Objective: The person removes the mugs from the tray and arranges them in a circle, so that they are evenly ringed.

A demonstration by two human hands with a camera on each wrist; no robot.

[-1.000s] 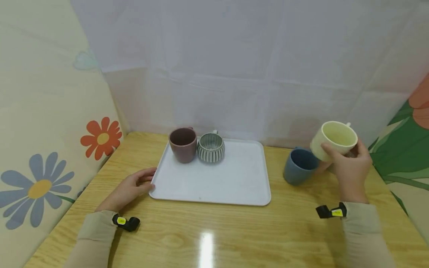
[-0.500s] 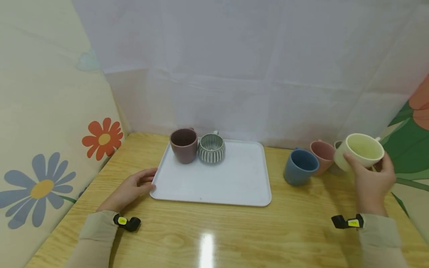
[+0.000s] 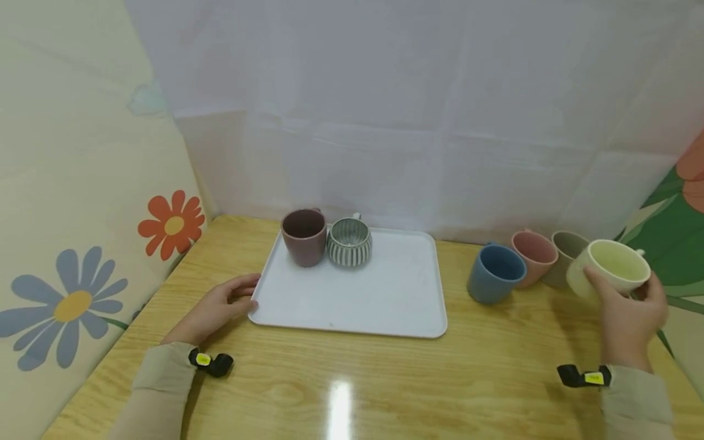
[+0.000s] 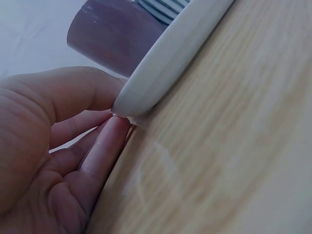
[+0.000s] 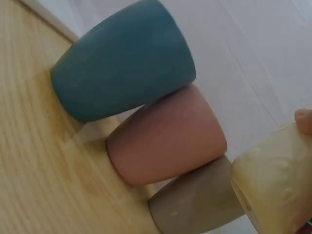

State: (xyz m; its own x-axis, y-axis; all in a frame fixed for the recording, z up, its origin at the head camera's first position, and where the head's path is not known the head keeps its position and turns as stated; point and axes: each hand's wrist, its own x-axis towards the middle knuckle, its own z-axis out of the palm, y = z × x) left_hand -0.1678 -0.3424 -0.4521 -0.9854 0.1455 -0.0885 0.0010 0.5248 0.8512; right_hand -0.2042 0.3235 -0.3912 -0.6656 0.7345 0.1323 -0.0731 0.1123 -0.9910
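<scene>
Soft, even light fills the head view—a white glare streak burns low on the tabletop point(image 3: 418, 385), and a dark shadow edges the left sleeve point(image 3: 162, 373). The left wrist view runs cool and bluish, wood blurring rightward; the right is dimmer, the cream mug point(image 5: 273, 180) slightly soft.
</scene>
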